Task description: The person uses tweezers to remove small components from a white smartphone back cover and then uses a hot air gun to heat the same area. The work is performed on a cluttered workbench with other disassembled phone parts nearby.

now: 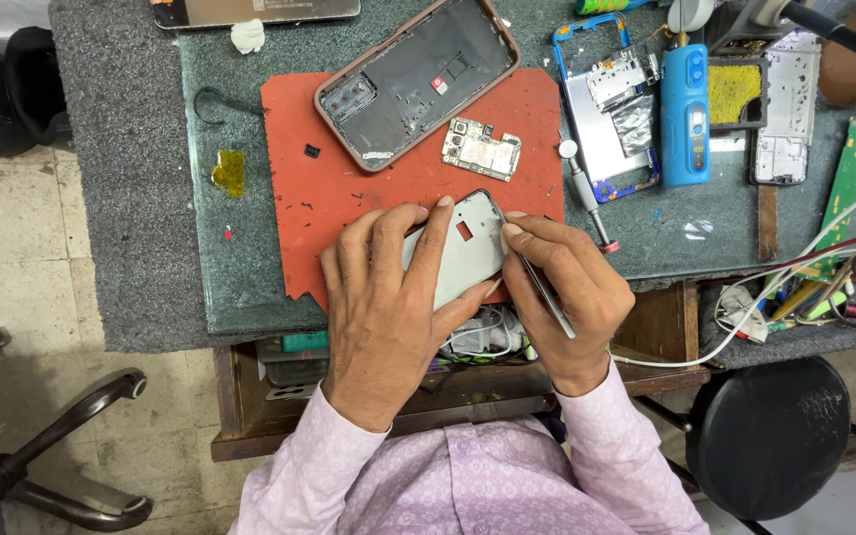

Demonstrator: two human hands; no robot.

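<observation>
On the red mat (349,188), far of my hands, the open shell (416,81) lies clear. My left hand (388,297) clamps the grey frame (466,253) at the mat's near edge; my right hand (567,297) pinches tweezers (545,292) at its right rim. I should brace firmly and keep the tips shallow, I judge.

A phone repair workshop: a grey desk (131,149) carries a red work mat (349,188), an opened phone shell (418,79), a loose circuit board (481,149), a screwdriver (587,203) and tangled cables (824,287) at its right edge.
</observation>
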